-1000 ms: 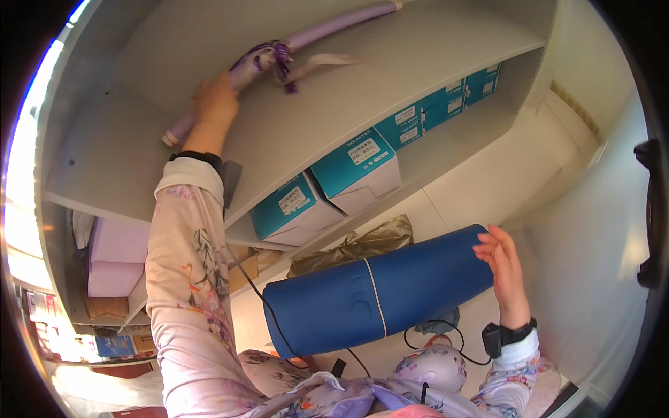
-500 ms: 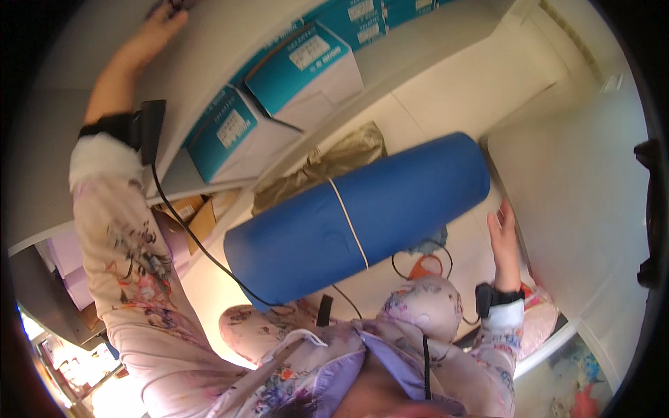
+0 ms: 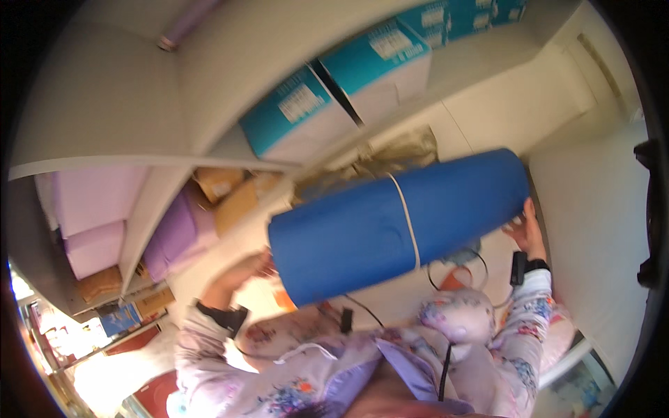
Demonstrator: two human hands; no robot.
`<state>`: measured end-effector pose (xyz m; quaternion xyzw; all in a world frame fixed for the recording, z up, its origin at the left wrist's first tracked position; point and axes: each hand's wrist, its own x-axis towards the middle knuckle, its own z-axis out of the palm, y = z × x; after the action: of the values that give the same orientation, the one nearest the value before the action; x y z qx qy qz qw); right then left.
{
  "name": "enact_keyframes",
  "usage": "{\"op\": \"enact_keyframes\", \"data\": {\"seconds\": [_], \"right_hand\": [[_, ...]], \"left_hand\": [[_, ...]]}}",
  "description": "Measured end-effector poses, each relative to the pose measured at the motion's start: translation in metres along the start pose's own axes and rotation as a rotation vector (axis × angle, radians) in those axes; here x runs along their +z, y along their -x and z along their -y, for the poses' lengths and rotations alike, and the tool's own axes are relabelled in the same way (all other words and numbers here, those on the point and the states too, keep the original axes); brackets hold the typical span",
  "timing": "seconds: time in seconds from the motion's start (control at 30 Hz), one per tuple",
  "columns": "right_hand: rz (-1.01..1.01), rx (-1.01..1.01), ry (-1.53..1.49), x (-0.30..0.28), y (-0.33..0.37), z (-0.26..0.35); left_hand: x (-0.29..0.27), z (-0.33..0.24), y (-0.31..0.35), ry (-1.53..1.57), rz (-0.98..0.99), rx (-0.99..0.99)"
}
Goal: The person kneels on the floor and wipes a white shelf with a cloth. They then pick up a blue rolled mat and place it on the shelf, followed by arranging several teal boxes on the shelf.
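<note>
A thick blue rolled mat, tied round its middle with a pale cord, lies slanted across the view in front of white shelves. My left hand presses against its lower left end. My right hand holds its upper right end. Both arms wear pale floral sleeves with a dark band at each wrist.
White shelves hold teal and white boxes, a thin purple roll on the top shelf, purple folded pieces at left and brown cardboard. A crumpled tan bag lies behind the mat. A white wall stands right.
My left hand has come down from the purple roll on the top shelf to the left end of the blue mat. The view has tilted downward.
</note>
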<state>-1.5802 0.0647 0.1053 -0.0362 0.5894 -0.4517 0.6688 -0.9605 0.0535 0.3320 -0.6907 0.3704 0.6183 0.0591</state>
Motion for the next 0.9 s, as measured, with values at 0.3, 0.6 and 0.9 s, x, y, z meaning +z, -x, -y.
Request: {"op": "enact_keyframes", "data": {"seconds": [0.3, 0.6, 0.9], "right_hand": [[-0.205, -0.231, -0.025, 0.034, 0.046, 0.022], [0.108, -0.923, -0.182, 0.117, 0.132, 0.119], [0.266, -1.279, -0.267, 0.199, 0.145, 0.242]], "left_hand": [[0.035, 0.039, -0.018, 0.530, -0.079, 0.438], [0.023, 0.076, 0.053, 0.142, -0.387, 0.996], [0.053, 0.060, 0.048, 0.380, -0.596, 1.182]]}}
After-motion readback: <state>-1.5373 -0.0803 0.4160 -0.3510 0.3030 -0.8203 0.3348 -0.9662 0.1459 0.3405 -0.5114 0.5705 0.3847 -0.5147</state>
